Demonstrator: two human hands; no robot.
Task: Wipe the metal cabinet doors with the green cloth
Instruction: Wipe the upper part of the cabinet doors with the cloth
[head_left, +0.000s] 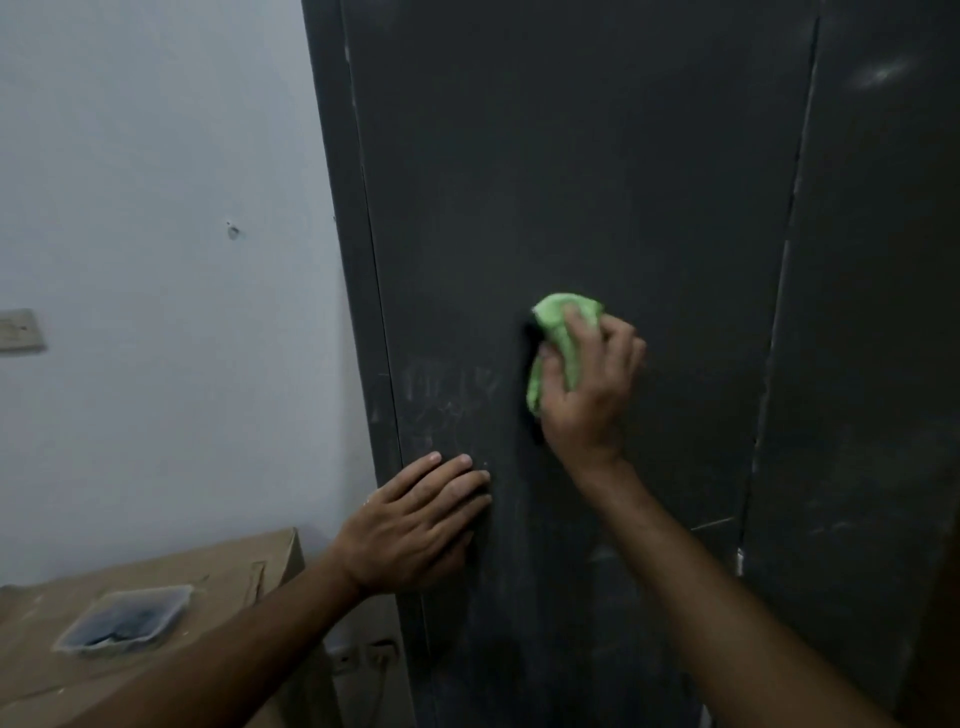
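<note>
- Right hand (587, 384), fingers curled round the bunched green cloth (558, 338), pressing it flat to the left cabinet door (597, 156); bunched that way probably to give a thick pad and a firm hold while rubbing.
- Cloth at roughly mid-height of the door, just over a dark vertical handle (530, 374) at 9 o'clock of the hand; likely held there to work round that raised part.
- Left hand (415, 525) at 7 o'clock from the cloth, fingers straight and together, palm laid flat on the door near its left edge, grasping nothing; seemingly braced there to steady the body, or to keep the door from flexing under pressure.
- Pale scuffs and smears (447, 389) between the two hands, at 9 o'clock of the cloth; judged not yet wiped, so plenty of work left.
- Right cabinet door (872, 312) at 3 o'clock, past the vertical seam, streaked and dusty; untouched by either hand.
- Cardboard box (156, 623) at 8 o'clock, well apart from the cabinet, bearing a clear plastic tray (124, 618) with dark contents; contents unclear.
- Grey wall (156, 208) beyond.
</note>
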